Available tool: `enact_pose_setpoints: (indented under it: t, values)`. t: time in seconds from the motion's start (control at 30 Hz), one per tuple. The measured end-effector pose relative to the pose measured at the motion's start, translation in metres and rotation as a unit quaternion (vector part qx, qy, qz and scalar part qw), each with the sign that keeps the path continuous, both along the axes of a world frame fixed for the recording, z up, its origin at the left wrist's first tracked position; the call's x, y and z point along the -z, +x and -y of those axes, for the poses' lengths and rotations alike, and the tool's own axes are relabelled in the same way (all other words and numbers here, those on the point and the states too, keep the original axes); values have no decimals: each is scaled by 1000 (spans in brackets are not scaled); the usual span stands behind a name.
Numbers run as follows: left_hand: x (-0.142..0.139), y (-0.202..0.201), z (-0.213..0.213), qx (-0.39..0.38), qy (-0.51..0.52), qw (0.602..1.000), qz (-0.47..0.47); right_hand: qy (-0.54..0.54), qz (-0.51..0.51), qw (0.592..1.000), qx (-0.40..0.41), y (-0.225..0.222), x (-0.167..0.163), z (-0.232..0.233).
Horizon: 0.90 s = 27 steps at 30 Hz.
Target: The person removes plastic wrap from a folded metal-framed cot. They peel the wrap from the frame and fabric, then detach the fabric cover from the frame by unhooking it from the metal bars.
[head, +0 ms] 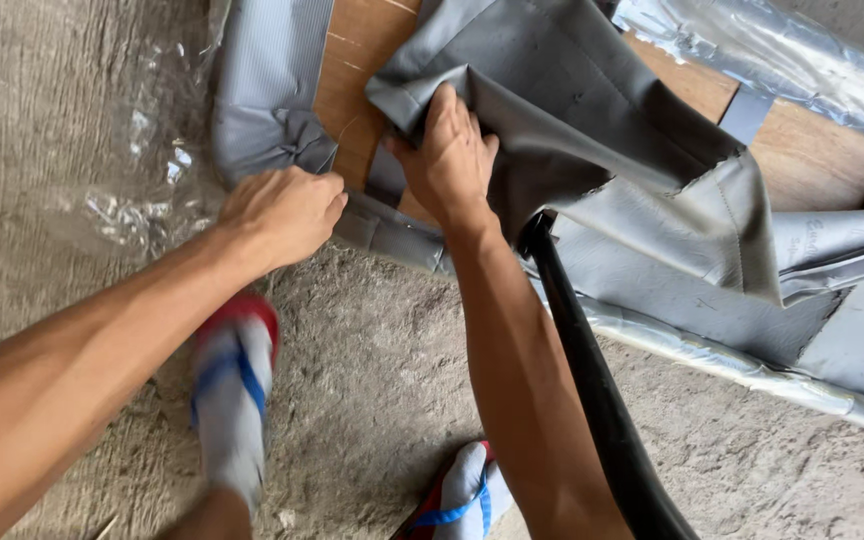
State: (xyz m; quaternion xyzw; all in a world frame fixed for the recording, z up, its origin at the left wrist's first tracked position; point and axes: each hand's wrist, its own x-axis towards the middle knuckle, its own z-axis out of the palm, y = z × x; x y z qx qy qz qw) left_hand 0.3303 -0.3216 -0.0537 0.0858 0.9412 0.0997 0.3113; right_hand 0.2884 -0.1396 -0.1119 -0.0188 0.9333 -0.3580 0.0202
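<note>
Right hand (449,160) fingers are bunching limp grey upholstery fabric (592,110) at twelve o'clock; left hand (284,212) is fisting its wrapped edge; best gripped at hems

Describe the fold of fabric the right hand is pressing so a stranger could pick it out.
Start at the wooden board on the concrete floor. Grey fabric drapes over it, and the right hand presses its hemmed, folded-over corner. Unlike the edges already wrapped tight, this corner lies loose and creased.

right hand (449,155) gripping grey fabric (592,110) (folded)
</note>
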Motion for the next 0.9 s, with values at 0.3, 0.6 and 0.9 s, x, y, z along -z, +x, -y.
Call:
enact_pose_setpoints:
  t: [0.3, 0.6, 0.9]
  values:
    - [-27, 20, 2, 79, 103, 991, 43, 66, -62, 995, 31, -4, 25, -2]
    - [-19, 51, 34, 154, 232, 959, -55, -13, 67, 995, -77, -15, 17, -28]
    - [-5, 22, 5, 250, 93, 940, -211, 42, 189, 973, -128, 17, 1, -42]
